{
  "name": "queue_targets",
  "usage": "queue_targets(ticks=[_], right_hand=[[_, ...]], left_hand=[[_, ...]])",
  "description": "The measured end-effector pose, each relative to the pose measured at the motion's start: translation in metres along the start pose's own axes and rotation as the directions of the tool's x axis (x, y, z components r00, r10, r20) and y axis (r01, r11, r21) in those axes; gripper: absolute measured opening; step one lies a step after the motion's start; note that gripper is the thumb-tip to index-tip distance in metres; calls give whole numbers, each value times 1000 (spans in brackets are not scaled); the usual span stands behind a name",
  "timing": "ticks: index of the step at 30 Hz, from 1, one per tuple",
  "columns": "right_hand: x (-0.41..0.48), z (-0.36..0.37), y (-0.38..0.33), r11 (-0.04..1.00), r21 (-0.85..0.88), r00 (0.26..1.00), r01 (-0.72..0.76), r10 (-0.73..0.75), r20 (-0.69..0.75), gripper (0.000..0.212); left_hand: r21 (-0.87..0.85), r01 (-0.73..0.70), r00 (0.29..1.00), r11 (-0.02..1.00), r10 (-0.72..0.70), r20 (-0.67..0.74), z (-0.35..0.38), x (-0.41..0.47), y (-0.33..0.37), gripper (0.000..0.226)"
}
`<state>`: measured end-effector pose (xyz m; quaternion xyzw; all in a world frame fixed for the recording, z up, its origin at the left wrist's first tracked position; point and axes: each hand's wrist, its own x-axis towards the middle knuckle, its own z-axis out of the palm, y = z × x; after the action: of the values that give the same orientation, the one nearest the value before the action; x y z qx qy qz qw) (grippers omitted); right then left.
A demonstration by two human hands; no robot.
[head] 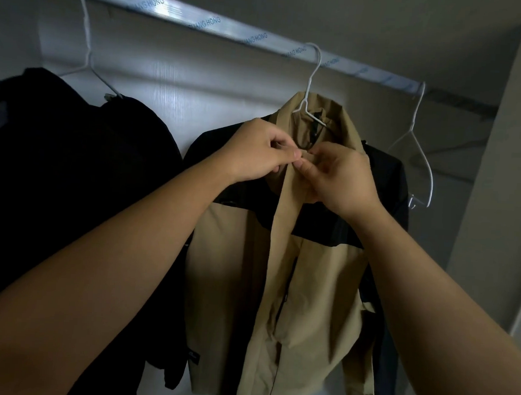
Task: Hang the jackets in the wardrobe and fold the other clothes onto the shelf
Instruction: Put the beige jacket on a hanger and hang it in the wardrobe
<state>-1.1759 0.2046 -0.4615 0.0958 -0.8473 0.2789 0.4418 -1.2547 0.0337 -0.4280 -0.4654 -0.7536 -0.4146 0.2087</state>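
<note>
A tan and black jacket [237, 274] hangs on a white wire hanger [311, 79] from the silver wardrobe rail [202, 25]. My left hand [255, 151] and my right hand [341, 177] meet at the jacket's collar, just below the neck. Each hand pinches the tan front edge between thumb and fingers. What lies between the fingertips is too small to tell. A black jacket [72, 187] hangs on another white hanger [88, 64] to the left.
An empty white wire hanger [418, 151] hangs at the rail's right end. The wardrobe's side wall [495, 179] stands at the right, the pale back panel [184, 81] behind the clothes. A pale surface shows below the jackets.
</note>
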Motion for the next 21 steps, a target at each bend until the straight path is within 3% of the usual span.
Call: queue_targets(ticks=[3, 5, 9, 12, 14, 17, 21], right_hand=[[-12, 13, 11, 999, -16, 987, 36, -38, -159, 43], [-24, 25, 20, 999, 31, 970, 30, -22, -241, 52], [-60, 58, 42, 988, 146, 942, -47, 92, -323, 36], [-102, 86, 62, 960, 214, 920, -181, 242, -309, 32], [-133, 107, 77, 929, 249, 913, -272, 331, -237, 28], [-176, 137, 98, 866, 292, 882, -406, 455, -123, 24], [-219, 173, 122, 719, 304, 758, -625, 651, 18, 15]], left_hand=[[30, -35, 999, 999, 36, -31, 15, -5, -4, 14], [25, -52, 993, 998, 54, -106, 26, -9, -10, 30], [-43, -94, 944, 995, 75, -322, 59, -34, -29, 77], [-81, -45, 896, 996, 4, -445, 102, -74, -55, 82], [-119, 50, 877, 992, -100, -470, 137, -106, -77, 70], [-207, 310, 834, 928, -370, -410, 183, -151, -111, 55], [-220, 537, 764, 814, -580, -282, 223, -196, -155, 46]])
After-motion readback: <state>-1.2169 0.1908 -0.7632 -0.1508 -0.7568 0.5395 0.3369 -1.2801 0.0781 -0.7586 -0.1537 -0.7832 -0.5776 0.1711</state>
